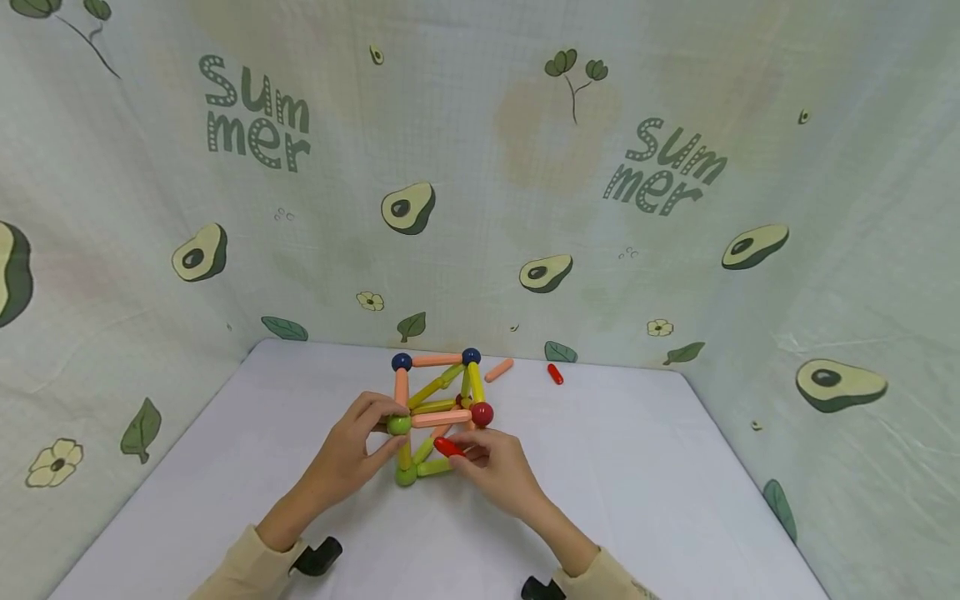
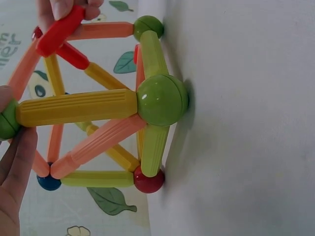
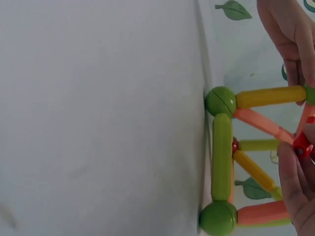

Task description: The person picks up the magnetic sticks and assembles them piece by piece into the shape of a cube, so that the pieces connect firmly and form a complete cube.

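A cube-like frame of magnetic rods and balls stands on the table, with salmon, yellow and light green rods. Fingers and thumb of my left hand (image 1: 341,454) hold a green ball (image 1: 399,425) at its upper near left corner. My right hand (image 1: 502,475) pinches a red rod (image 1: 448,447) in front of the frame's near side, just below the upper salmon rod (image 1: 441,420). At the upper near right corner is a red ball (image 1: 482,413). Two dark blue balls (image 1: 471,356) top the far side. In the left wrist view, a green ball (image 2: 162,100) rests at the base.
Behind the frame to the right lie a loose salmon rod (image 1: 498,370) and a loose red rod (image 1: 555,373). A cloth printed with avocados and leaves (image 1: 480,167) hangs around the back and sides of the white table (image 1: 637,483).
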`<state>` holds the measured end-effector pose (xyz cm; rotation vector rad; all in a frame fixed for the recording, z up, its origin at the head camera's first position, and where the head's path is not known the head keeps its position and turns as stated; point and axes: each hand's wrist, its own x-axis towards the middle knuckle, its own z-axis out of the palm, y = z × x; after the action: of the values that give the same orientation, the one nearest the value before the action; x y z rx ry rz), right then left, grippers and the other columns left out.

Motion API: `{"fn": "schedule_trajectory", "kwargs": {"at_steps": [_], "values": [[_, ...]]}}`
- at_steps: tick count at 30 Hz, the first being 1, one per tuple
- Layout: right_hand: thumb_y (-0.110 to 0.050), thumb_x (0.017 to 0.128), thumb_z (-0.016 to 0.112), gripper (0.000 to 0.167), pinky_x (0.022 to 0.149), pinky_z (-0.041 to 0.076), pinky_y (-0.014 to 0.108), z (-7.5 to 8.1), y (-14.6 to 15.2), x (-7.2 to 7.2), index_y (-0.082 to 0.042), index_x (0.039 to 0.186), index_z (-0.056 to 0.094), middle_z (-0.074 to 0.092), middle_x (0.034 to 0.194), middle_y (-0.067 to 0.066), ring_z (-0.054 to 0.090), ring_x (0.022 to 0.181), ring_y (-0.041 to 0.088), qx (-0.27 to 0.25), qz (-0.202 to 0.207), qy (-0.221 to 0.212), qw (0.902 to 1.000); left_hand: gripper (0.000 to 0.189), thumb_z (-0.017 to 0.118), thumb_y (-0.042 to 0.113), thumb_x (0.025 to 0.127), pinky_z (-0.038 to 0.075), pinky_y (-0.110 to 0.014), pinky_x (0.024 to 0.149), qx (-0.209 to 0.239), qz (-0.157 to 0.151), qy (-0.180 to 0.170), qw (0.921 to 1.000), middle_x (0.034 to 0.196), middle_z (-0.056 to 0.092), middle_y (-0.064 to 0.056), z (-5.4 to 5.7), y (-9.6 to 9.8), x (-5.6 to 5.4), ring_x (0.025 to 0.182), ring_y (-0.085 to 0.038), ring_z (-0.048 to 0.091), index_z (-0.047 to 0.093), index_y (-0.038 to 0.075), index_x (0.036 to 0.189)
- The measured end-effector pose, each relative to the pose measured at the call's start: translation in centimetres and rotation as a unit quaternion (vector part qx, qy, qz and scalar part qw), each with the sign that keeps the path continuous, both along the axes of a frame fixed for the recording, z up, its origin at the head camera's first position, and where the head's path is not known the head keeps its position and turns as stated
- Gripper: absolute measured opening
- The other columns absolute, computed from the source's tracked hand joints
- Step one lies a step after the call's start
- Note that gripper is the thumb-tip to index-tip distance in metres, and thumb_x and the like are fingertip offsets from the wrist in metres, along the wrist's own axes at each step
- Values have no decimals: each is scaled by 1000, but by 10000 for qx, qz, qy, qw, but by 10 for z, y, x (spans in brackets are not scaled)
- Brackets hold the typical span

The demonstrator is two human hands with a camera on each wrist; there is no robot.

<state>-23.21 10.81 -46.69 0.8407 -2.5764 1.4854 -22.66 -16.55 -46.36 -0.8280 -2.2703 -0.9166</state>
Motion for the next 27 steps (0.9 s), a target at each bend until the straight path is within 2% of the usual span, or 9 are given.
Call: {"fn": "schedule_trajectory", "kwargs": {"at_steps": [6, 11, 17, 27], "values": [[-13, 97, 79, 25, 81, 60, 21, 0, -21, -1, -10, 123, 78, 78, 115, 4, 75, 91, 14, -250, -34, 76, 9997, 46, 89, 5, 86, 59, -21, 86, 13, 17, -39, 10000, 123, 56, 4, 1, -1, 0, 106, -8, 61, 66, 11, 126], [-14, 98, 78, 25, 82, 60, 21, 2, -32, -2, -9, 123, 77, 78, 116, 3, 75, 93, 16, -306, -101, -58, 9995, 47, 89, 4, 86, 59, -22, 86, 47, -20, -102, 9999, 123, 56, 4, 1, -1, -1, 106, -7, 62, 66, 12, 125], [-18, 99, 78, 25, 82, 60, 21, -1, -37, -2, -10, 123, 77, 77, 116, 3, 74, 93, 16, -338, -226, -288, 9988, 45, 88, 7, 88, 59, -22, 86, 79, -50, -205, 9997, 125, 56, 5, 0, 0, -2, 108, -8, 62, 66, 13, 126], [-19, 98, 79, 25, 83, 61, 23, -3, -39, -1, -8, 121, 78, 77, 116, 5, 76, 96, 19, -689, -239, -353, 9967, 44, 86, 7, 90, 59, -23, 88, 64, -119, -378, 9992, 129, 58, 5, 3, 2, -1, 114, -10, 62, 64, 12, 127]]}}
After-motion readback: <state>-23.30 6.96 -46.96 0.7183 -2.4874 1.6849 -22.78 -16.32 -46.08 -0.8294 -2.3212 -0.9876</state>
